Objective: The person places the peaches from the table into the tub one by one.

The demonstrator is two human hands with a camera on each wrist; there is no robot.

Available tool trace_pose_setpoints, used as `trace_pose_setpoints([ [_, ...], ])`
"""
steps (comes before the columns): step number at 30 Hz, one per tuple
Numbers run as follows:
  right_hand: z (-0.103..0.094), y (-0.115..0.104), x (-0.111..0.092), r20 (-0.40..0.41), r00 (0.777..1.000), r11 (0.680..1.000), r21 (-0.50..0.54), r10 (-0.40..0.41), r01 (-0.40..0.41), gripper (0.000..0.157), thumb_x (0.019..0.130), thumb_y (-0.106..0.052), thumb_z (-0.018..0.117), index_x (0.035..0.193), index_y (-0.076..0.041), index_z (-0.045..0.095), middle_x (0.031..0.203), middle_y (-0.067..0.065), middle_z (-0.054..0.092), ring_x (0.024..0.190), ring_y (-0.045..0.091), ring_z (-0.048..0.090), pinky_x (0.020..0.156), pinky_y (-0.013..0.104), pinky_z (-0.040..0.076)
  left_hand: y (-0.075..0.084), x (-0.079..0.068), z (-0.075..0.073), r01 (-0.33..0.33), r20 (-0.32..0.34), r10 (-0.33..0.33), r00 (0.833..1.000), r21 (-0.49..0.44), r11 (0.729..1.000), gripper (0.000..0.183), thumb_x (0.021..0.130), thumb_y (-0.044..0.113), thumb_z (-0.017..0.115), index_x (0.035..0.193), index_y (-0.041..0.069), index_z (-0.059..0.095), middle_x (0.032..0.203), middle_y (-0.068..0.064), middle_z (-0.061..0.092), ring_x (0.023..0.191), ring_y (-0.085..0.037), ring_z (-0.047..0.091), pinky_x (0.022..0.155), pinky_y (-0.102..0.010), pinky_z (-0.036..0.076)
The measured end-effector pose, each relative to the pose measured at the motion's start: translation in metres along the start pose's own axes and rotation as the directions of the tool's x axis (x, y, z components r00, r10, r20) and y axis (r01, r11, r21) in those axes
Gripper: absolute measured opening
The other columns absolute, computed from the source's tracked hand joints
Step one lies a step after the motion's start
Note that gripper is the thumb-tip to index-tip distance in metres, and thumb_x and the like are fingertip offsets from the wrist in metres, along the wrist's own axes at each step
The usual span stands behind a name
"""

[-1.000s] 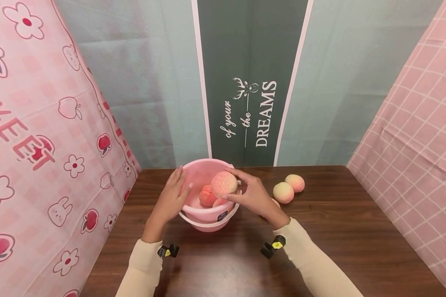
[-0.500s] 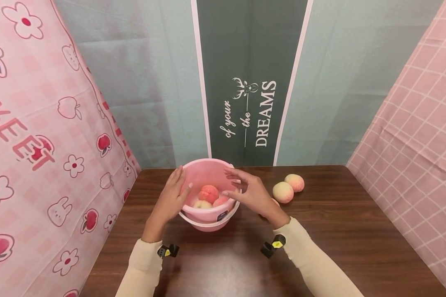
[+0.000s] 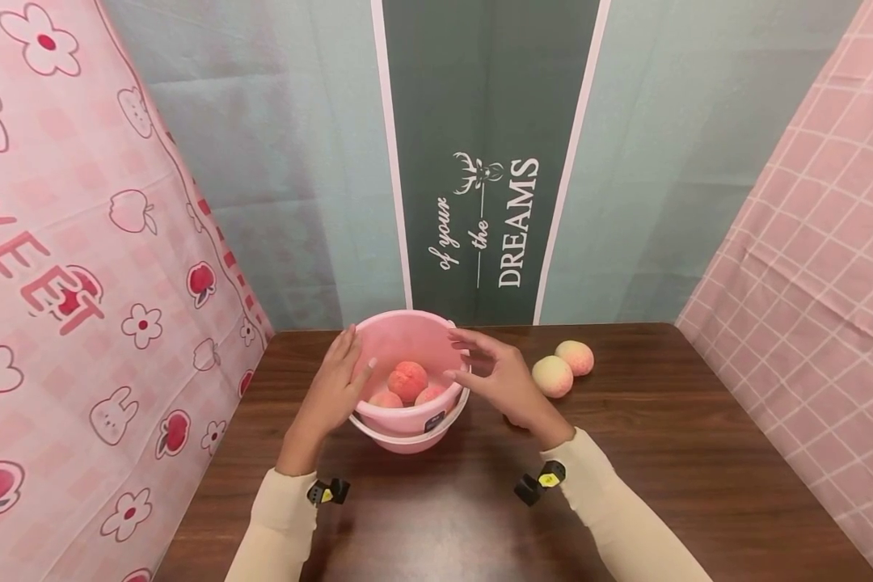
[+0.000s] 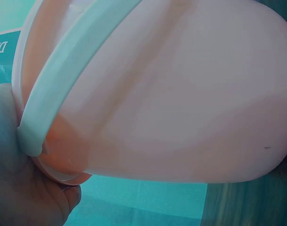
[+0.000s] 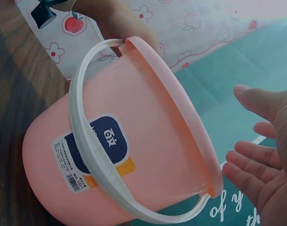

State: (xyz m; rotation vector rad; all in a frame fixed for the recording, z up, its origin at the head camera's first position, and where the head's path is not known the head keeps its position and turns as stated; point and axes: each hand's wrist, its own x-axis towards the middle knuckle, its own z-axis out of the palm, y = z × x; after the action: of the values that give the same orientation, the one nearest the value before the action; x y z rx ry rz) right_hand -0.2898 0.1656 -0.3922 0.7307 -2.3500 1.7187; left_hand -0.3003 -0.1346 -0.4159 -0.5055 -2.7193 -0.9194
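A pink bucket (image 3: 398,339) with a white handle (image 5: 82,113) stands on the table. Inside it lie several peaches; one orange-red peach (image 3: 408,382) shows in the middle, with paler ones beside it. My left hand (image 3: 332,385) rests on the bucket's left rim, fingers fairly straight, thumb toward the inside. In the left wrist view the rim and the handle's end sit against that palm. My right hand (image 3: 505,382) hovers at the right rim, fingers spread and holding nothing. In the right wrist view its fingertips (image 5: 233,157) come right at the rim.
Two more peaches, a pale one (image 3: 552,377) and a pinkish one (image 3: 575,358), lie on the brown wooden table (image 3: 669,436) right of my right hand. A pink patterned cloth (image 3: 167,347) hangs on the left, a pink checked cloth (image 3: 793,242) on the right.
My right hand let go of a peach, which dropped into the bucket, and the peaches inside shifted. Then that hand drew slightly right. The left hand stayed on the rim.
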Motion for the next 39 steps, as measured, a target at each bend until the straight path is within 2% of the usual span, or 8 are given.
trace_pose_setpoints([
  [7, -0.008, 0.005, -0.007, -0.027, 1.0, 1.0, -0.02, 0.006, -0.007, 0.06, 0.085, -0.024, 0.085, 0.14, -0.021, 0.062, 0.134, 0.007, 0.066, 0.122, 0.033, 0.063, 0.096, 0.042, 0.054, 0.0, 0.0, 0.0, -0.009, -0.003, 0.009, 1.0, 0.0, 1.0, 0.067, 0.107, 0.035, 0.05, 0.158, -0.001, 0.027, 0.168, -0.014, 0.016, 0.155, -0.034, 0.013, 0.119, -0.058, 0.023],
  [11, -0.014, 0.008, -0.013, -0.05, 0.999, 0.998, -0.059, 0.001, -0.004, 0.06, 0.084, -0.028, 0.085, 0.139, -0.02, 0.063, 0.132, 0.007, 0.067, 0.121, 0.03, 0.065, 0.096, 0.049, 0.054, 0.001, 0.0, 0.0, -0.008, -0.002, 0.008, 1.0, 0.0, 1.0, 0.066, 0.106, 0.034, 0.051, 0.158, -0.001, 0.027, 0.168, -0.016, 0.016, 0.155, -0.035, 0.013, 0.119, -0.059, 0.022],
  [14, -0.02, 0.012, -0.016, -0.07, 0.997, 0.996, -0.086, -0.013, 0.007, 0.06, 0.084, -0.023, 0.086, 0.139, -0.017, 0.063, 0.132, 0.004, 0.067, 0.122, 0.028, 0.063, 0.099, 0.05, 0.052, 0.001, 0.0, -0.001, -0.005, -0.001, 0.005, 1.0, -0.004, 1.0, 0.066, 0.106, 0.032, 0.052, 0.158, -0.002, 0.027, 0.168, -0.016, 0.016, 0.155, -0.035, 0.013, 0.119, -0.059, 0.022],
  [18, -0.027, 0.016, -0.019, -0.091, 0.995, 0.996, -0.09, -0.031, 0.022, 0.061, 0.083, -0.01, 0.085, 0.139, -0.008, 0.061, 0.134, 0.011, 0.066, 0.124, 0.031, 0.061, 0.101, 0.051, 0.05, 0.002, 0.0, -0.001, -0.007, -0.004, 0.007, 1.0, -0.008, 1.0, 0.066, 0.106, 0.033, 0.052, 0.157, -0.002, 0.028, 0.168, -0.015, 0.016, 0.155, -0.034, 0.013, 0.119, -0.058, 0.022],
  [21, -0.03, 0.017, -0.024, -0.101, 0.995, 0.996, -0.084, -0.027, 0.018, 0.061, 0.082, -0.007, 0.085, 0.138, -0.005, 0.061, 0.133, 0.013, 0.066, 0.124, 0.032, 0.062, 0.101, 0.051, 0.05, 0.002, 0.001, -0.001, -0.016, -0.007, 0.016, 1.0, -0.005, 1.0, 0.066, 0.106, 0.034, 0.052, 0.157, -0.003, 0.029, 0.168, -0.016, 0.017, 0.155, -0.035, 0.013, 0.119, -0.059, 0.022],
  [27, -0.034, 0.021, -0.034, -0.123, 0.992, 0.997, -0.079, -0.007, -0.003, 0.057, 0.083, -0.016, 0.086, 0.137, -0.014, 0.064, 0.132, 0.003, 0.067, 0.123, 0.02, 0.062, 0.098, 0.047, 0.053, 0.0, 0.0, -0.002, -0.016, -0.006, 0.016, 1.0, -0.001, 1.0, 0.066, 0.106, 0.031, 0.053, 0.156, -0.004, 0.03, 0.168, -0.017, 0.017, 0.154, -0.036, 0.014, 0.12, -0.058, 0.021],
  [31, -0.038, 0.023, -0.038, -0.134, 0.991, 0.997, -0.068, 0.025, -0.034, 0.056, 0.084, -0.02, 0.086, 0.136, -0.021, 0.065, 0.133, 0.003, 0.067, 0.123, 0.017, 0.061, 0.094, 0.045, 0.055, -0.001, 0.0, -0.002, -0.014, -0.007, 0.014, 1.0, -0.004, 1.0, 0.066, 0.106, 0.03, 0.053, 0.156, -0.004, 0.029, 0.168, -0.017, 0.017, 0.154, -0.036, 0.014, 0.12, -0.059, 0.021],
  [39, -0.047, 0.033, -0.047, -0.151, 0.988, 0.995, -0.085, 0.034, -0.047, 0.057, 0.084, -0.019, 0.085, 0.136, -0.015, 0.065, 0.134, 0.005, 0.066, 0.123, 0.022, 0.062, 0.1, 0.056, 0.05, -0.001, 0.0, 0.0, -0.039, -0.025, 0.039, 0.999, -0.005, 0.999, 0.065, 0.106, 0.03, 0.052, 0.155, -0.006, 0.029, 0.167, -0.019, 0.018, 0.154, -0.038, 0.016, 0.119, -0.06, 0.022],
])
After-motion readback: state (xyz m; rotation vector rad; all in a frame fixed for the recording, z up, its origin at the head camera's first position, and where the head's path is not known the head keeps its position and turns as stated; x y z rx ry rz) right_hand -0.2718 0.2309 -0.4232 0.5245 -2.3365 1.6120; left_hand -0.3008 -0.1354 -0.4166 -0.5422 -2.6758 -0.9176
